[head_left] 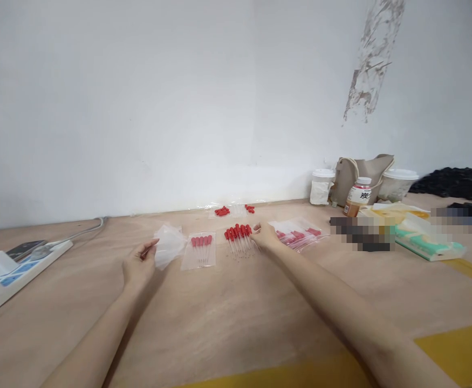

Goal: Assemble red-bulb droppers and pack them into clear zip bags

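Observation:
Thin clear plastic bags (169, 246) are pinched at their left edge by my left hand (141, 263). Right beside them lies a flat clear bag (186, 262) with several red-bulbed droppers (202, 242) in it. A loose pile of droppers (238, 233), red bulbs towards the wall and thin clear stems towards me, rests on the table. My right hand (265, 235) is at the pile's right edge, fingers closed on a dropper there; the fingertips partly hide it. Beyond that wrist lie more filled bags of droppers (298, 235).
Near the wall, red bulbs (221, 211) lie with clear plastic. On the left is a white power strip (37, 275) with plugs and a cable. At right stand a lidded cup (322, 187), a bottle (357, 198), a grey bag (344, 175) and a tissue pack (430, 242).

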`<state>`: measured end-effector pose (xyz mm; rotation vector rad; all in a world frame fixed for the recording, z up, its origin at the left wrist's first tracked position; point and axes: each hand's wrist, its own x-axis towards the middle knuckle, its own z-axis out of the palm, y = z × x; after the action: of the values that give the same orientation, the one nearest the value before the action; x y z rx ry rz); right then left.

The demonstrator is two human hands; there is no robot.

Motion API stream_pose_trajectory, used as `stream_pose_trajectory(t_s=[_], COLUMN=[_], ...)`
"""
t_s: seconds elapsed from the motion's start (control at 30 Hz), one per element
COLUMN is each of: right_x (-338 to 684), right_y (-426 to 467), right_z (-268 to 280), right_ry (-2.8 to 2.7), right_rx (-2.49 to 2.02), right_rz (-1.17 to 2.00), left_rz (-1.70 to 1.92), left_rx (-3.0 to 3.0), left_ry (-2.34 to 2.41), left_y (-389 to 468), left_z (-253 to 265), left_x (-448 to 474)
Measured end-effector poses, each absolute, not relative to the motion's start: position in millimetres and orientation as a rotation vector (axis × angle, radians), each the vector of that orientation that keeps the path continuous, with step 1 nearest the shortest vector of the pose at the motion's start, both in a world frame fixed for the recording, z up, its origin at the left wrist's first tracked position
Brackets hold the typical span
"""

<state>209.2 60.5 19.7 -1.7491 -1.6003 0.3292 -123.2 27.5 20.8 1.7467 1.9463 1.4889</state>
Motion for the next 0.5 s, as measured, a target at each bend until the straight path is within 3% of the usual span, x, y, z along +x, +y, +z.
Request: stream_pose_trajectory(t_s=[0.27,0.5], right_x=[192,199], right_y=[85,83], right_z=[19,28], right_ry=[-1.57,-1.601], right_rx=[-1.853,-1.799], right_rz=[0.399,0.39], left_rz=[1.88,1.483], left_rx=[1.908,1.889], left_ry=[1.443,1.165], left_y=[-9,-29], left_z=[42,17], left_x=[-85,-47])
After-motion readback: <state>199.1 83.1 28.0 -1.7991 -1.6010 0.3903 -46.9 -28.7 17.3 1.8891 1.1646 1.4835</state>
